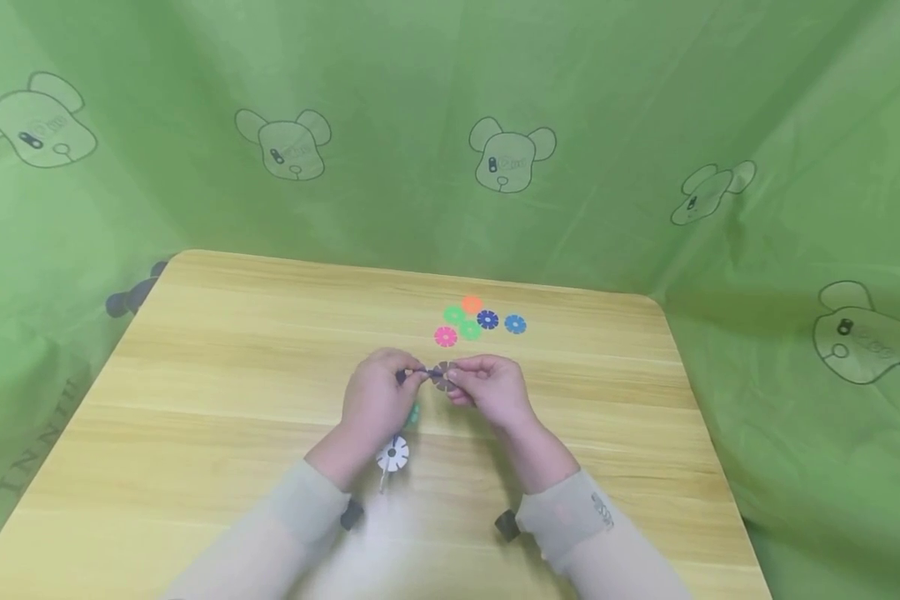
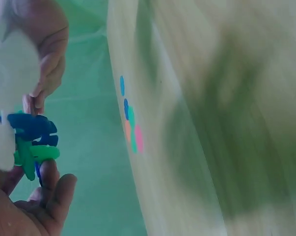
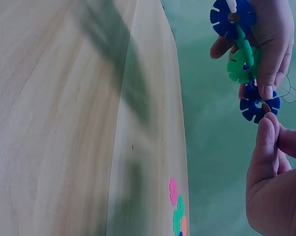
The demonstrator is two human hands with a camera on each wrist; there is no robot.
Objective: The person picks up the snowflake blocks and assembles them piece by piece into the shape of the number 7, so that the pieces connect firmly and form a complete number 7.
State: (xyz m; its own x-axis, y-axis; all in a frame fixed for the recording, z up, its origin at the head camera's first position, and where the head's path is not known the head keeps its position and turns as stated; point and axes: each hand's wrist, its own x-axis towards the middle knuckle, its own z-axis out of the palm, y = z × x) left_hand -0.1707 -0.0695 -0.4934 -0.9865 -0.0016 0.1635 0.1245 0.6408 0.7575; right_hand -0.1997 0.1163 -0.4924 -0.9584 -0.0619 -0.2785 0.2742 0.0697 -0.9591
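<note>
Joined notched plastic discs hang as a chain from my left hand [image 1: 378, 396], whose thumb and fingers pinch the dark blue disc [image 3: 248, 109] at its end. Along the chain are a green disc [image 3: 237, 67], another blue disc [image 3: 243, 17] and a white disc [image 1: 395, 455] near my left forearm. My right hand [image 1: 498, 392] pinches a brown notched disc [image 1: 441, 377] between thumb and forefinger. Its edge meets the dark blue disc's rim, both held above the table; fingertips hide part of the contact.
Loose notched discs lie on the wooden table [image 1: 217, 358] beyond my hands: pink [image 1: 445, 337], two green [image 1: 453, 315], orange [image 1: 472, 304], dark blue [image 1: 487, 319] and lighter blue [image 1: 515, 324]. A green curtain [image 1: 397, 208] with printed bear heads surrounds the table's back and sides.
</note>
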